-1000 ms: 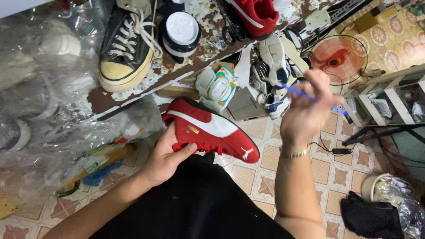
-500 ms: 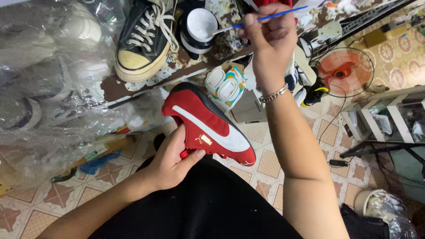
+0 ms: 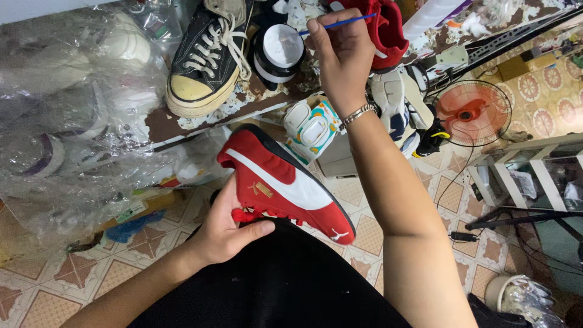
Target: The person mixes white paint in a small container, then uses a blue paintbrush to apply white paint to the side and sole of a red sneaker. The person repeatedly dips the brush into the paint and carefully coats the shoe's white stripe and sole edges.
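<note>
Red shoe [image 3: 285,185]: light, soft suede; left hand [image 3: 228,228] clamped its collar. Right hand [image 3: 340,51] pinched a brush [image 3: 340,23].

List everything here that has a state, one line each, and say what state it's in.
Left hand: gripping the red sneaker.
Red sneaker: lying on its side on the lap, laces tied.
Right hand: pinching a blue paintbrush.
Blue paintbrush: tip reaching toward the jar.
Jar: open, white inside.
Black high-top: upright on the bench, laced.
Fan: on the floor; cannot tell whether it is running.
</note>
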